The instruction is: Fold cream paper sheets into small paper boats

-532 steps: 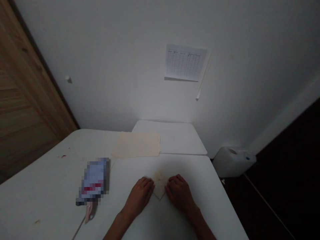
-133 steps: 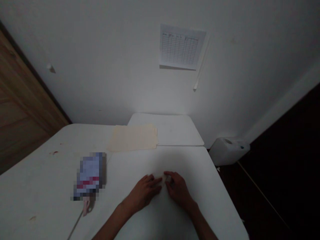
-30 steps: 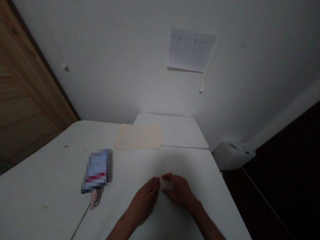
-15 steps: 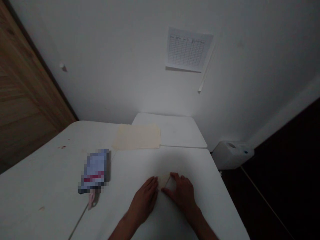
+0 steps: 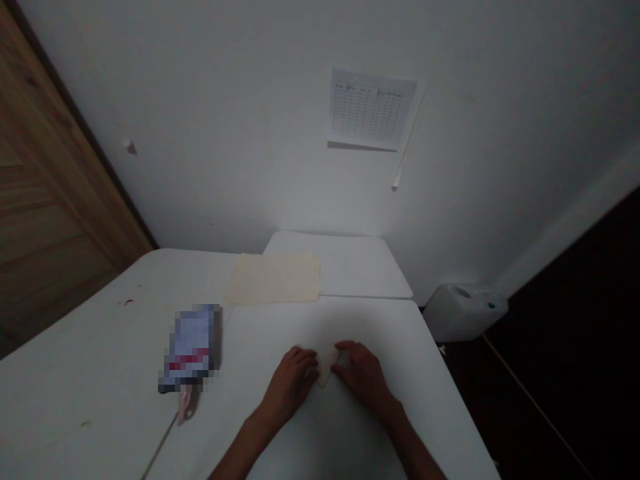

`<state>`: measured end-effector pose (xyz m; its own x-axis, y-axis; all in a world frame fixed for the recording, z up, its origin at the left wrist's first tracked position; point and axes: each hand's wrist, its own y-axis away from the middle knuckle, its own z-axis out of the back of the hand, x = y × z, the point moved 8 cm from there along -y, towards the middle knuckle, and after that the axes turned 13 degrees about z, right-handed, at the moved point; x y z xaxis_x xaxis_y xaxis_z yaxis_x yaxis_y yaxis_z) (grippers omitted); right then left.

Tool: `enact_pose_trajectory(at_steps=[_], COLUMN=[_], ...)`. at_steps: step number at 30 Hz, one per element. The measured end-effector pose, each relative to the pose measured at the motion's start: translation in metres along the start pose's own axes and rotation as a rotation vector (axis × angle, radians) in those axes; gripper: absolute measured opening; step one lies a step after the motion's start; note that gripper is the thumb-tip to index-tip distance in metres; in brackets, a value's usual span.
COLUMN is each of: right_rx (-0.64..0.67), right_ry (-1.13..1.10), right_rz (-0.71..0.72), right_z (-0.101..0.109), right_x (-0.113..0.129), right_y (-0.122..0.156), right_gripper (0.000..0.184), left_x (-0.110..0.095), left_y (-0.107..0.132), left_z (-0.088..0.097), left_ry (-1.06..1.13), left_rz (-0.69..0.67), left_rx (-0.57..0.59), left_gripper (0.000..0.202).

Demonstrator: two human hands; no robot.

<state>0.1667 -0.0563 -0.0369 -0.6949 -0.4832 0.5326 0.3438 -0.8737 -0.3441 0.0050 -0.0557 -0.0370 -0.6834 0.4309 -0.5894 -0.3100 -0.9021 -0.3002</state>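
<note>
A small folded piece of cream paper (image 5: 327, 366) lies on the white folding table (image 5: 100, 373), its point toward me. My left hand (image 5: 290, 381) rests against its left side, and my right hand (image 5: 361, 375) lies against its right side. Both hands stay flat and low, partly covering the paper, with fingers touching it but not lifting it. A larger sheet of manila paper (image 5: 273, 279) lies farther off, across the joint between tables.
A pixelated blue-and-white package (image 5: 190, 348) with a pink tag lies left of my hands. Behind stands a second white table (image 5: 363, 270). A wooden door (image 5: 50, 167) is at left, a white plastic container (image 5: 463, 311) on the dark floor at right.
Both hands have closed in on the folded paper, covering more of it. My left hand has moved onto its left edge. The view has shifted slightly.
</note>
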Motion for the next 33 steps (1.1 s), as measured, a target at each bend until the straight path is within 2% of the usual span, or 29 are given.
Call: enact_pose_trajectory(at_steps=[5,8,12,14,17,20,26,33], right_rx=[0.078,0.066,-0.026,-0.113,-0.244,-0.321,-0.338,-0.328], right_ry=[-0.048,-0.063,-0.179,-0.241,-0.27,-0.262,-0.268,-0.316], right_rz=[0.012,0.008,-0.04,-0.057,-0.041,-0.02,0.012,0.001], right_z=[0.002,0.001,-0.001,0.0,0.001,-0.002,-0.009,-0.008], right_x=[0.001,-0.001,-0.004,-0.003,0.004,0.01,0.018,0.018], right_y=[-0.015,-0.019,-0.02,-0.019,-0.017,-0.015,-0.013,-0.013], right_gripper=[0.043,0.037,0.013,0.008,0.009,0.012,0.007,0.015], left_x=[0.007,0.012,0.028,0.036,0.042,0.041,0.042,0.035], left_y=[-0.001,-0.002,-0.002,-0.004,-0.009,-0.014,-0.016,-0.014], left_z=[-0.003,0.003,0.018,0.021,0.014,0.01,0.012,0.012], left_ry=[0.033,0.063,0.161,0.263,0.518,0.705,0.8,0.829], left_rz=[0.027,0.062,0.266,0.395,0.513,0.547,0.56,0.548], left_rx=[0.008,-0.076,-0.276,-0.312,-0.255,-0.215,-0.213,-0.183], left_gripper=[0.018,0.027,0.042,0.04,0.037,0.037,0.038,0.035])
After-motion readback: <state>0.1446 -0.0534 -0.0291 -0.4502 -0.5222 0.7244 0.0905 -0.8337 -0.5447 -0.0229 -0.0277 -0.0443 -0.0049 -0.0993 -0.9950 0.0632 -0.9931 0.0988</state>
